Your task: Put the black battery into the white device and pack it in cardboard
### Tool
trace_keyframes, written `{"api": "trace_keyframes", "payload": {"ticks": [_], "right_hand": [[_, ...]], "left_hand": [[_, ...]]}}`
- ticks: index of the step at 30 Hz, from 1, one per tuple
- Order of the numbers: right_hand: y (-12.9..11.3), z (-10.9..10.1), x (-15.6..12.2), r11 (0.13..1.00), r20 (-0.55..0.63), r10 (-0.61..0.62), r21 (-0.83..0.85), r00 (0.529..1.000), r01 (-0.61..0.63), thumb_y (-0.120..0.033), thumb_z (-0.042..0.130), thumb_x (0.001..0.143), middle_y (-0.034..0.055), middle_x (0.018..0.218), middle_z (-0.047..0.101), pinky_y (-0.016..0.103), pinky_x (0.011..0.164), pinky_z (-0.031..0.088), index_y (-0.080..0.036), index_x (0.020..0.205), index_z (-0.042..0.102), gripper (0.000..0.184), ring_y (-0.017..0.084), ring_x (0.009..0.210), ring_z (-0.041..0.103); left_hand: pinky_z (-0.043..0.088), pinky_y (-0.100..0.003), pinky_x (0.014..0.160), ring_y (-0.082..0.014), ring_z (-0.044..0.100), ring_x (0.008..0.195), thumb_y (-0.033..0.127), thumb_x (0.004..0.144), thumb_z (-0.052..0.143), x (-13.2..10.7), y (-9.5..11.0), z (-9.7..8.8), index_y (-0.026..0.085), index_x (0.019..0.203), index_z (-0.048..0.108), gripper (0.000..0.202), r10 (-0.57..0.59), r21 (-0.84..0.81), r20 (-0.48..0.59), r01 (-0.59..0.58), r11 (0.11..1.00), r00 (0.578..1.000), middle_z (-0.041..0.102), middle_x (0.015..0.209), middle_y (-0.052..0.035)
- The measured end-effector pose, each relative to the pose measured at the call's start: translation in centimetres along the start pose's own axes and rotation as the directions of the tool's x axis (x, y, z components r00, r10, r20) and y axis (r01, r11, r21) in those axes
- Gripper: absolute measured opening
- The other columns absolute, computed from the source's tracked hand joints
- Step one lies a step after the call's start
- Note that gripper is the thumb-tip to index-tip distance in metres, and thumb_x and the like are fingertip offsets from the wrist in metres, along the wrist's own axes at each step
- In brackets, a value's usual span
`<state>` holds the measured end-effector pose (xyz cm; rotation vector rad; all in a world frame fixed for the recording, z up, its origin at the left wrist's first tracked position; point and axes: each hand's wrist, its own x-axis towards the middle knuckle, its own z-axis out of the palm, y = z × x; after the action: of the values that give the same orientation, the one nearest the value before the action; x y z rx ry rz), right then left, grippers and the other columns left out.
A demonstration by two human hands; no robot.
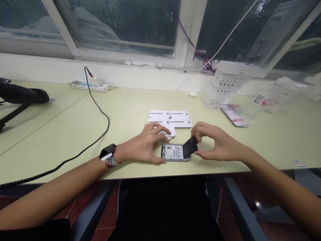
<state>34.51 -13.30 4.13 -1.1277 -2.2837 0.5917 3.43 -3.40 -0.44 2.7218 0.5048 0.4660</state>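
1. A small device (174,152) is laid flat on the table (135,103), close to its near edge and between the two hands; its open face is turned upward, and a printed label with a square code and barcodes is shown inside.
2. A black battery (190,147) is held tilted over the right end of the device, its lower edge down at the device; whether it is touching there cannot be told.
3. The battery is pinched at its raised edge by the right hand (218,144), with the fingertips behind and above and the thumb at the lower right corner.
4. The left end of the device is gripped by the left hand (141,144), thumb at the near edge and a finger at the far edge, in a fairly wide span.
5. A loose white panel (172,134) is partly covered by the left fingers, just beyond the device.
6. Behind it, white panels (180,119) marked with a black line and a W are set out side by side.
7. A watch (107,152) with a patterned band is worn on the left wrist.
8. Farther right, white boxes (224,85) are stacked by the wall, with clear plastic packaging (281,93) beside them.
9. To the left, a black cable (102,117) is stretched across the table from a power strip (91,86).
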Motion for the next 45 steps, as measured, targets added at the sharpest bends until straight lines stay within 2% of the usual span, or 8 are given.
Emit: {"api": "trace_keyframes", "payload": {"ticks": [3,6,13,17,29,45], "right_hand": [[0.9,0.6,-1.0,0.994,-0.061,0.101,0.034,0.993,-0.099,-0.015,0.076,0.082,0.0035,0.108,0.064,0.040,0.087,0.057,-0.028,0.103,0.053,0.034,0.024,0.094,0.063],[2.3,1.2,-2.7,0.986,-0.105,0.168,0.040,0.980,-0.165,-0.018,0.076,0.082,0.0042,0.109,0.066,0.044,0.092,0.058,-0.029,0.114,0.056,0.039,0.026,0.099,0.065],[5.4,2.5,-5.1,0.976,-0.196,0.217,0.061,0.956,-0.209,-0.026,0.077,0.083,0.0055,0.111,0.067,0.047,0.096,0.060,-0.030,0.118,0.060,0.038,0.027,0.100,0.066],[5.5,2.9,-5.1,0.977,-0.193,0.211,0.051,0.958,-0.205,-0.026,0.077,0.084,0.0060,0.114,0.068,0.048,0.099,0.060,-0.029,0.121,0.061,0.041,0.027,0.104,0.067],[5.1,2.8,-5.2,0.978,-0.175,0.209,0.059,0.962,-0.202,-0.025,0.077,0.086,0.0063,0.119,0.069,0.050,0.102,0.061,-0.030,0.124,0.062,0.040,0.027,0.108,0.069],[5.5,2.9,-5.5,0.978,-0.171,0.208,0.068,0.963,-0.199,-0.026,0.077,0.089,0.0057,0.121,0.067,0.051,0.104,0.059,-0.031,0.127,0.063,0.041,0.029,0.111,0.068]], "left_hand": [[0.039,-0.063,0.117,-0.0430,0.043,0.140,0.055,0.076,0.091,-0.1,-0.2,0.0,0.028,0.118,0.071,0.054,-0.007,0.022,-0.016,0.008,1.000,1.000,0.062,0.149,-0.0099],[0.042,-0.062,0.116,-0.0419,0.045,0.139,0.056,0.074,0.092,-0.2,-0.4,0.0,0.026,0.115,0.069,0.055,-0.019,0.000,-0.035,0.019,1.000,0.999,0.063,0.145,-0.0104],[0.045,-0.061,0.115,-0.0397,0.045,0.135,0.059,0.076,0.093,-0.3,-1.0,-0.1,0.029,0.121,0.073,0.057,-0.018,-0.045,-0.022,0.017,0.999,1.000,0.064,0.141,-0.0090],[0.046,-0.059,0.114,-0.0390,0.046,0.132,0.061,0.076,0.094,-0.2,-1.2,0.0,0.029,0.119,0.073,0.058,-0.012,-0.041,-0.031,0.011,0.999,0.999,0.066,0.132,-0.0090],[0.043,-0.061,0.115,-0.0406,0.041,0.137,0.064,0.078,0.091,-0.2,-0.9,-0.2,0.029,0.122,0.071,0.060,0.000,-0.001,-0.004,0.000,1.000,1.000,0.062,0.143,-0.0089],[0.043,-0.063,0.114,-0.0415,0.041,0.136,0.062,0.079,0.091,-0.1,-1.0,-0.1,0.028,0.122,0.069,0.059,0.020,-0.013,-0.007,-0.020,1.000,1.000,0.062,0.144,-0.0099]]}}
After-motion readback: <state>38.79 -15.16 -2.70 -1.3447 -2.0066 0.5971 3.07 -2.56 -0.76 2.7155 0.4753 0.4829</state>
